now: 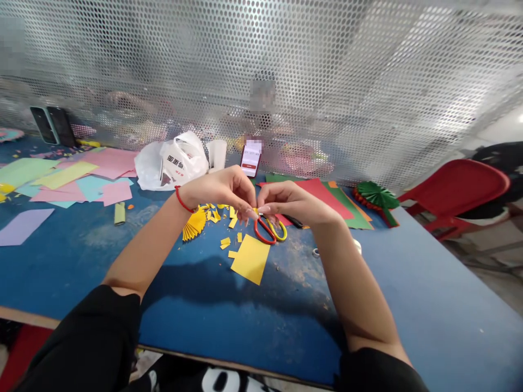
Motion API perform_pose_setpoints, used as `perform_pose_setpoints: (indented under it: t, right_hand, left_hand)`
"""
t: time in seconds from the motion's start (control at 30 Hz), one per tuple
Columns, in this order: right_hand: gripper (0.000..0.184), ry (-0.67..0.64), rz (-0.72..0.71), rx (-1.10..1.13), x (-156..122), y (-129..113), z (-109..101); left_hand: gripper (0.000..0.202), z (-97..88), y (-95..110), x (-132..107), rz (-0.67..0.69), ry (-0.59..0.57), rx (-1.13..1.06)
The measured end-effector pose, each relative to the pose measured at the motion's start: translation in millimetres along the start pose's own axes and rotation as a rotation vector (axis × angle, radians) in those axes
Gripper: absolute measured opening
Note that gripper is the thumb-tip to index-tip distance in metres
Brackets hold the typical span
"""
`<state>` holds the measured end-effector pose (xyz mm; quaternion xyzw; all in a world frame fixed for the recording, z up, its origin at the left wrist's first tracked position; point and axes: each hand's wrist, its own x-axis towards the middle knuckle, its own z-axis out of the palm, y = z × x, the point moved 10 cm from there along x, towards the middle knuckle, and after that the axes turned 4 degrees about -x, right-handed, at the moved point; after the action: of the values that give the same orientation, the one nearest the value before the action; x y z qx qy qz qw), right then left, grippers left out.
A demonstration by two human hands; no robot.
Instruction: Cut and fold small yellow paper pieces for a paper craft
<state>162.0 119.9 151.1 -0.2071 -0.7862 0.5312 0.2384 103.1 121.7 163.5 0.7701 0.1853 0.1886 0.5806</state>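
Note:
My left hand (223, 189), with a red string bracelet (183, 200) at the wrist, and my right hand (291, 203) meet at the fingertips above the blue table (81, 261). Between the fingertips is a small piece of yellow paper (256, 211), mostly hidden. Just below lie scissors (269, 230) with red and yellow loop handles, their black blades partly under my right hand. A pleated yellow paper fan (195, 224), scattered yellow scraps (214, 216) and a yellow paper sheet (250, 258) lie near my hands.
Coloured paper sheets (65, 179) cover the table's left side. Behind them stand a white plastic bag (175, 162) and a phone (250, 158). A green paper fan (376, 196) sits on the right. A perforated metal screen (327, 81) rises beyond, with a person behind it. A red chair (457, 190) stands right.

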Motion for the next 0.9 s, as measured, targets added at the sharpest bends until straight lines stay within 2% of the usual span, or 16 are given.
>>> perform_pose_setpoints:
  t: [0.13, 0.33, 0.5, 0.6, 0.67, 0.73, 0.83, 0.9]
  right_hand:
    - [0.018, 0.012, -0.050, 0.131, 5.0, 11.2, -2.2]
    - [0.026, 0.049, 0.108, 0.105, 9.9, 42.0, -11.5]
    - [0.035, 0.208, 0.239, -0.062, 9.8, 48.3, -20.6]
    - [0.030, 0.327, 0.241, -0.126, 12.2, 47.1, -21.2]
    - [0.023, 0.414, 0.200, -0.173, 13.5, 44.1, -22.5]
    - [0.018, 0.474, 0.165, -0.195, 13.8, 42.6, -23.8]
    - [0.013, 0.479, 0.156, -0.184, 13.3, 43.9, -24.3]
    - [0.010, 0.456, 0.148, -0.159, 12.3, 42.4, -24.4]
  left_hand:
    - [0.009, -1.8, 3.8, -1.0, 0.007, 0.035, -0.043]
    - [0.009, -11.3, -9.4, 3.0, -0.076, 0.100, 0.087]
    - [0.013, -34.0, -18.5, 2.5, -0.101, 0.335, 0.368]
    - [0.017, -40.0, -18.2, -0.9, -0.069, 0.422, 0.464]
    - [0.020, -41.7, -17.0, -2.4, -0.015, 0.439, 0.508]
    - [0.022, -41.7, -11.3, -2.9, 0.102, 0.442, 0.575]
    - [0.026, -37.3, -2.0, -2.2, 0.314, 0.399, 0.616]
    - [0.027, -34.3, 1.1, -0.5, 0.403, 0.343, 0.581]
